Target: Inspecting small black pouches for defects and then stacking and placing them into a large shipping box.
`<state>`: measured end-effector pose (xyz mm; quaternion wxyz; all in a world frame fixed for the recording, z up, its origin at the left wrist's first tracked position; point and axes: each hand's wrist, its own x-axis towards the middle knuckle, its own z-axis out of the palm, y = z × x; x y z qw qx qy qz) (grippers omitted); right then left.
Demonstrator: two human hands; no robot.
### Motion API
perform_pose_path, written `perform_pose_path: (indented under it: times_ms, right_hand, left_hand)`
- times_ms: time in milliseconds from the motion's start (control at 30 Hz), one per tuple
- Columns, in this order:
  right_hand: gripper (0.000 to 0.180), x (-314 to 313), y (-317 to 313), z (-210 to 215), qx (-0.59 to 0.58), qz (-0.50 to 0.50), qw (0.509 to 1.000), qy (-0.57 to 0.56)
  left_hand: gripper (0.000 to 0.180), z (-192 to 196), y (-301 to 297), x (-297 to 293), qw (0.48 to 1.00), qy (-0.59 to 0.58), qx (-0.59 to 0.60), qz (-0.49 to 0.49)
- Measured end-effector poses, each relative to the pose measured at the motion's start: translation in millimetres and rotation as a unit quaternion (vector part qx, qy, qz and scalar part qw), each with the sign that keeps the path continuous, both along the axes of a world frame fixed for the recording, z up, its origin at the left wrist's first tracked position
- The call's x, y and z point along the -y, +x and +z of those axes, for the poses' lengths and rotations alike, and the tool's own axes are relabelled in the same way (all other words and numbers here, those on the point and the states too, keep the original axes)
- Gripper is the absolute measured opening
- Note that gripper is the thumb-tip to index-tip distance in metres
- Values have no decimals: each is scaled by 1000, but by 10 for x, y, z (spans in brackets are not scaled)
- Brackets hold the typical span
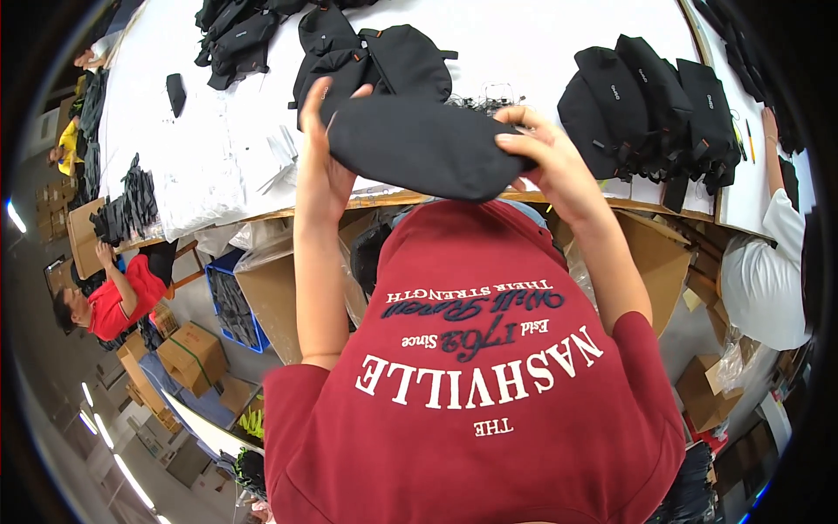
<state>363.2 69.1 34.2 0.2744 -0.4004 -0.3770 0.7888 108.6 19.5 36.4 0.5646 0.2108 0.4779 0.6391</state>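
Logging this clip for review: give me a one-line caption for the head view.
Both hands, left hand and right hand, hold a black pouch above a white table stacked with black bags.

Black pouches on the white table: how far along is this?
Done, by the look of it: a neat row of black pouches stands at the table's right. In hand: one flat black pouch, gripped by left hand and right hand. Left: a loose heap at the top left, apparently unsorted.
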Motion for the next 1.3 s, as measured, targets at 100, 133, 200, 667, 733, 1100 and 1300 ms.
perform_pose_path:
  times_ms: [100,133,200,667,733,1100,1300]
  right_hand:
    - [26,10,207,-277,-65,3,981,-183]
    - [24,38,246,-340,-89,33,962,-256]
    - [25,97,263,-353,-40,61,982,-174]
    - [28,172,271,35,101,-5,936,338]
    - [24,155,285,2,84,-33,933,347]
    - [7,-147,706,33,124,-148,885,424]
    - [19,-697,1665,106,310,-542,623,472]
  left_hand:
    - [76,90,-76,189,787,177,-576,-133]
    - [68,92,-88,233,762,175,-610,-126]
    - [38,-8,-125,264,840,168,-497,-139]
    - [41,-149,307,446,927,76,-352,-101]
    - [32,-141,311,426,926,106,-352,-91]
    - [45,-235,416,231,957,90,-222,-163]
    - [51,-843,-629,119,740,-137,-659,2]
